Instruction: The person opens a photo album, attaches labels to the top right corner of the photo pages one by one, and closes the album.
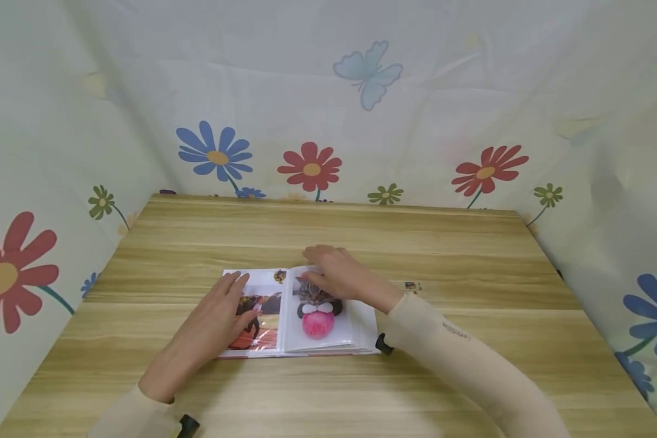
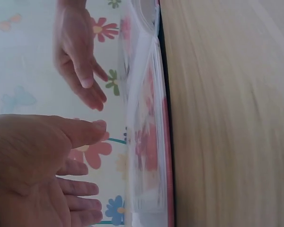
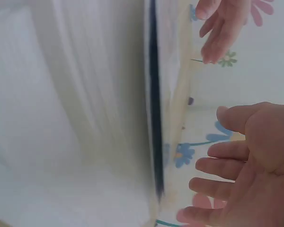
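A photo album (image 1: 364, 331) lies spread out on the wooden table. Its left page holds a photo of a running person (image 1: 271, 304), its right page a picture of a cat with a pink ball (image 1: 317, 325). My left hand (image 1: 210, 319) is over the left page's outer side, fingers extended and overlapping the photo. Over the top of the right page is my right hand (image 1: 339, 274), partly hiding the cat. In the left wrist view, the album's edge (image 2: 163, 142) shows its stacked sleeves; both hands have straight or relaxed fingers and hold nothing.
The wood-grain table (image 1: 471, 261) stretches around the album. A small coloured picture (image 1: 410, 286) lies beyond the right forearm. A white curtain (image 1: 285, 73) printed with flowers and a butterfly stands behind the table and along its sides.
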{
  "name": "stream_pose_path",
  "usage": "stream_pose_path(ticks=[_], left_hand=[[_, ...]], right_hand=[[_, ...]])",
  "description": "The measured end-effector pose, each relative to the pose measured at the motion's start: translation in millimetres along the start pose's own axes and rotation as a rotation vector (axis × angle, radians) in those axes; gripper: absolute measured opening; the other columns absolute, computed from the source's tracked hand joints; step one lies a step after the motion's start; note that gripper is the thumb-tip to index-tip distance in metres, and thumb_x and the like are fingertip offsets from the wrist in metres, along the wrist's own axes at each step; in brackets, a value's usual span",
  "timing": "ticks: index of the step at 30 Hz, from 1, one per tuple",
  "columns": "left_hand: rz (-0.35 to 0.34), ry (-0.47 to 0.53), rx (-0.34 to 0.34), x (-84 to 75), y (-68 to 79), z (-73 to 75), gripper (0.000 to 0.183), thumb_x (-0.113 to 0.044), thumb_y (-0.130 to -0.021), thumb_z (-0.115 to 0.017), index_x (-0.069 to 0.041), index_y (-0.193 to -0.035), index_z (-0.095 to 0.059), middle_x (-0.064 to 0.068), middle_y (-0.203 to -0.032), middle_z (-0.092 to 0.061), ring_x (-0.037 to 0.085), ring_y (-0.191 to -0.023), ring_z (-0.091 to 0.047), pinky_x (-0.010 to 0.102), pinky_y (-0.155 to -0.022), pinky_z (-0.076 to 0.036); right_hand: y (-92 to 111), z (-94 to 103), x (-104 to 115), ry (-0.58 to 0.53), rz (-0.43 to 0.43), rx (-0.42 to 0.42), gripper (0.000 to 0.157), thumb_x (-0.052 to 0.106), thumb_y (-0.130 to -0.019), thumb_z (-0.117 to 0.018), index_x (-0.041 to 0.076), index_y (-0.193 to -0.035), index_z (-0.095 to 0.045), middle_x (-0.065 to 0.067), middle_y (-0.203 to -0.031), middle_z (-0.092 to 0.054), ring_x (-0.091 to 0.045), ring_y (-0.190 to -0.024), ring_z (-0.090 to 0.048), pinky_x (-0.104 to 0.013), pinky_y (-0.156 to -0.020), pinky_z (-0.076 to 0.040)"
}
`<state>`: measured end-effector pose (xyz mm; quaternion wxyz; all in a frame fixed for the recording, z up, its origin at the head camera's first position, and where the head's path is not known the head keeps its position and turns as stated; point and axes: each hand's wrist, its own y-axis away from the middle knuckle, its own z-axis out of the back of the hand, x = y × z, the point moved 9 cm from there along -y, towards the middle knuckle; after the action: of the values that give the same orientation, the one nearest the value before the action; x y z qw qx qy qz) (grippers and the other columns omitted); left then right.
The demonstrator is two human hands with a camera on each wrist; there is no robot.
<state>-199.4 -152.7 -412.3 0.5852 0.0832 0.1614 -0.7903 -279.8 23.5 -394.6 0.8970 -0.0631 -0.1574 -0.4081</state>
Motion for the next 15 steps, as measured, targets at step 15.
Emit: stream_pose_path(ticks=[15], left_hand=[[-0.036, 0.020, -0.037, -23.9, -6.4, 12.9, 0.068, -0.030, -0.095, -0.073, 0.001, -0.149, -0.047, 0.023, -0.155, -0.046, 0.043, -0.144, -0.046, 0.062, -0.117, -0.040]], right_hand=[[45, 33.3, -20, 0.022, 0.016, -0.158, 0.048, 0.025, -0.102, -0.063, 0.000, -0.142, -0.058, -0.019, -0.151, -0.056, -0.039, -0.145, -0.049, -0.060, -0.119, -0.040]])
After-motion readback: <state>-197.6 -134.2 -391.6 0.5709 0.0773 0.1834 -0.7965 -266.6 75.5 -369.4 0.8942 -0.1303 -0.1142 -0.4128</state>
